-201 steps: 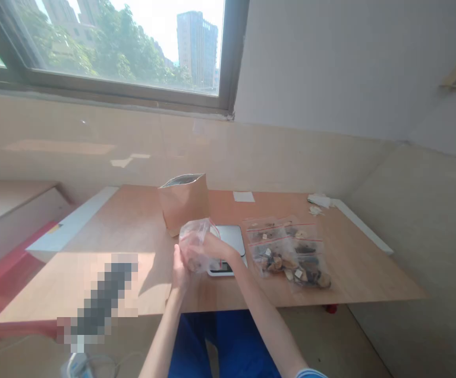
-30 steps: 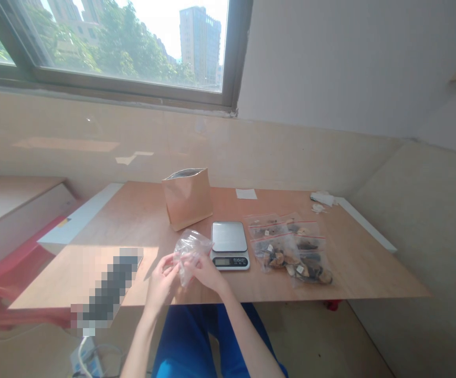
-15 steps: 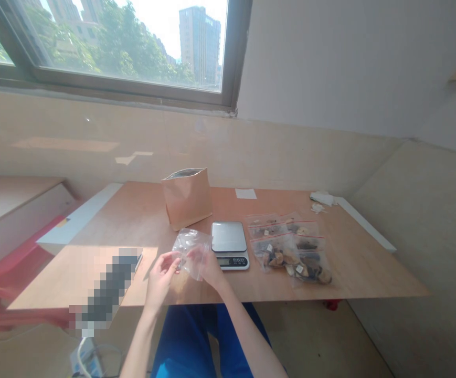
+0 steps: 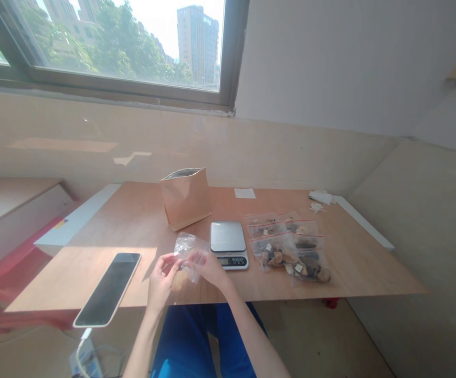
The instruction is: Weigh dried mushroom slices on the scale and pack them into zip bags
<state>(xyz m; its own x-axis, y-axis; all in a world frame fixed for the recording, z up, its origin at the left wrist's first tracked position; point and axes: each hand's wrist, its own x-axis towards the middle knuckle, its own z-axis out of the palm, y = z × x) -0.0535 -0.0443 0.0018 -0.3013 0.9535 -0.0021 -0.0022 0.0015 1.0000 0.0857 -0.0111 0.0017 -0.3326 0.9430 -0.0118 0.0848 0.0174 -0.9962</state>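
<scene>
A small clear plastic bag [image 4: 188, 254] hangs between my hands, just left of the digital kitchen scale [image 4: 228, 244]. My left hand [image 4: 162, 278] pinches the bag's left edge with its fingertips. My right hand [image 4: 208, 266] grips it from the right, its fingers over the plastic. Both hands are above the table's front edge. Beyond them stands a kraft paper pouch [image 4: 184, 200] with an open top. Several zip bags of dried brown and dark pieces [image 4: 286, 248] lie right of the scale. Whatever the small bag holds is hard to make out.
A black smartphone [image 4: 107, 289] lies left of my hands, its white cable [image 4: 80, 352] running down over the table's front edge. A white paper slip [image 4: 244, 193] and white scraps [image 4: 320, 198] lie towards the back of the wooden table [image 4: 361, 278].
The small bag now looks flatter and narrower between my hands than half a second ago. Since the oldest frame, my hands have moved left, away from the scale.
</scene>
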